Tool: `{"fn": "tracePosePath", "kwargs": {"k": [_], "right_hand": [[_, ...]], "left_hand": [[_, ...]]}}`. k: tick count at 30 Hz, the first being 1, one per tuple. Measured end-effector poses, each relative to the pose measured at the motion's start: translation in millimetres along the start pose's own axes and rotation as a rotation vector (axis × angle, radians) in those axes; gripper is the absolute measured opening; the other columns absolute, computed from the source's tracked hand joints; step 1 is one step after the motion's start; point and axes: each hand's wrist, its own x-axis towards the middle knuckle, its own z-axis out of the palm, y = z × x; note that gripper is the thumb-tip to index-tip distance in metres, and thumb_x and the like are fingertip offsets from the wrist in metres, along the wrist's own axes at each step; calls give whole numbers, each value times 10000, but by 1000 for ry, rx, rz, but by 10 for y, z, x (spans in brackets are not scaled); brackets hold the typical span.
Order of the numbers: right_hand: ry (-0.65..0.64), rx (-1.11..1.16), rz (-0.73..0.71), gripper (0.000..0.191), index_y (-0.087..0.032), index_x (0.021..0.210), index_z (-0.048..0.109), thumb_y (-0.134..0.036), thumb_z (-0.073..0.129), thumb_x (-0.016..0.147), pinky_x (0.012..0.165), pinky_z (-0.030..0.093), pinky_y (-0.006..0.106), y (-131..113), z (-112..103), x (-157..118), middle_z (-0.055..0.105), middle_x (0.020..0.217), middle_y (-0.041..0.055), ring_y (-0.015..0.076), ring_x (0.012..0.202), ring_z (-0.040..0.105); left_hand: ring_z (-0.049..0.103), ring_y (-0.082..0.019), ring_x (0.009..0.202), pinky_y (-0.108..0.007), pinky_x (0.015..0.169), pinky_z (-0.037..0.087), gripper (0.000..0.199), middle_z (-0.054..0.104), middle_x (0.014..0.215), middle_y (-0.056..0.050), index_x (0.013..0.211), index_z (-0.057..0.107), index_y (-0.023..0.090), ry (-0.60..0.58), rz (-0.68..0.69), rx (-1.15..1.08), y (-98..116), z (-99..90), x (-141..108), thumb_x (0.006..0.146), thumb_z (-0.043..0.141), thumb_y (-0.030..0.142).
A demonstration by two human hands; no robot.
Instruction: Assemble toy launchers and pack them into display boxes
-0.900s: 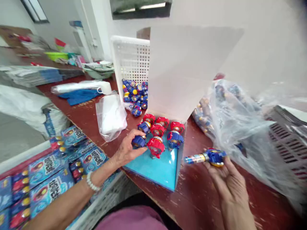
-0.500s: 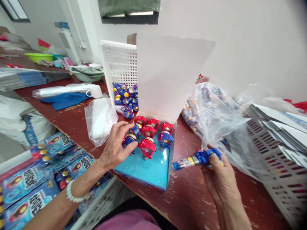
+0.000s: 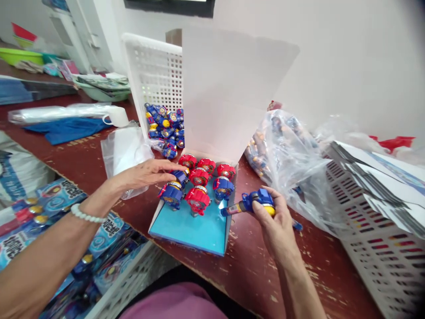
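Observation:
A display box [image 3: 189, 230] with a light-blue inside floor stands with its white lid [image 3: 229, 97] raised. Several red toys [image 3: 198, 200] and blue toys [image 3: 171, 195] stand upright in it, heads up on tube-like stems. My left hand [image 3: 146, 174] reaches over the box's left side, fingers stretched out beside a blue toy's head; whether they touch it I cannot tell. By the box's right wall, my right hand [image 3: 277, 221] is closed around a blue toy with a yellow part [image 3: 245, 203]. Its tube end points left, at the box's right edge.
Behind the box, a white basket [image 3: 149, 66] holds more blue toys. A clear plastic bag [image 3: 282, 146] of toys lies right, beside a basket [image 3: 375, 261] topped with flat card sheets [image 3: 381, 177]. Packed blue boxes [image 3: 56, 199] fill a crate lower left. A white mug [image 3: 117, 116] stands far left.
My right hand has brought the blue toy leftward to the box's right edge. My left hand's fingers have straightened and lie flatter over the left toys. The view has shifted slightly.

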Motion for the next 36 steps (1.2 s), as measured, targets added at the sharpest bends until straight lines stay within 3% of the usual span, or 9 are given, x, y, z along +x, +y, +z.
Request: {"fn": "tracePosePath", "kwargs": {"k": [5, 11, 14, 20, 23, 26, 31, 34, 36], "right_hand": [[-146, -286, -210, 551, -262, 1332, 385, -468, 560, 852, 927, 438, 421, -18, 24, -56, 470, 1183, 91, 229, 1071, 511], [56, -620, -580, 547, -202, 1223, 532, -486, 668, 777, 867, 492, 393, -49, 96, -4, 521, 1117, 112, 252, 1034, 549], [23, -710, -634, 432, -224, 1146, 581, -477, 651, 803, 830, 516, 338, -95, 154, -15, 582, 1146, 89, 227, 1004, 603], [-372, -707, -459, 572, -239, 1346, 415, -394, 629, 839, 780, 549, 344, -355, 150, -111, 494, 1268, 97, 219, 973, 611], [-557, -603, -424, 644, -250, 1431, 284, -213, 567, 854, 900, 511, 362, -436, 20, -96, 404, 1332, 109, 215, 1091, 547], [-636, -546, -442, 656, -285, 1452, 258, -178, 534, 867, 1006, 436, 408, -420, -115, -9, 411, 1345, 92, 230, 1200, 473], [-574, -597, -472, 657, -301, 1381, 421, -480, 663, 796, 850, 502, 384, -369, -136, 125, 565, 1128, 76, 238, 991, 580], [-452, -755, -505, 755, -235, 1270, 553, -676, 655, 666, 670, 509, 360, -363, 9, 150, 570, 897, 67, 226, 767, 590], [-339, -752, -554, 742, -181, 1159, 612, -717, 635, 647, 677, 510, 375, -341, 142, 177, 570, 889, 84, 243, 784, 591]], "left_hand": [[633, -192, 939, -303, 831, 486, 374, 686, 1086, -64, 1174, 645, 213, 226, 53, -4, -56, 196, -41, 863, 557, 401], [648, -204, 959, -317, 862, 492, 347, 708, 1081, -51, 1099, 683, 218, 361, 95, 45, -109, 300, -40, 822, 613, 414], [648, -196, 943, -294, 833, 498, 340, 713, 1065, -32, 1073, 693, 238, 358, 73, 50, -128, 299, -51, 802, 632, 434], [642, -206, 882, -302, 757, 498, 353, 713, 1006, -64, 1039, 703, 209, 330, 70, -30, -167, 254, -31, 772, 655, 436], [636, -179, 811, -280, 705, 493, 336, 710, 929, -62, 1016, 709, 198, 307, 86, -65, -148, 223, -24, 766, 667, 418], [633, -172, 791, -260, 647, 492, 335, 699, 914, -57, 995, 708, 194, 285, 36, -124, -92, 198, -29, 748, 685, 418], [630, -215, 869, -264, 602, 479, 314, 694, 972, -78, 935, 690, 170, 283, -114, -216, 7, 184, -31, 733, 698, 411], [614, -224, 916, -279, 639, 486, 340, 677, 1001, -72, 974, 681, 183, 263, -93, -172, -2, 189, -32, 749, 675, 438], [604, -217, 904, -292, 667, 489, 362, 651, 988, -71, 1012, 676, 191, 292, -53, -62, -23, 198, -35, 777, 639, 463]]}}
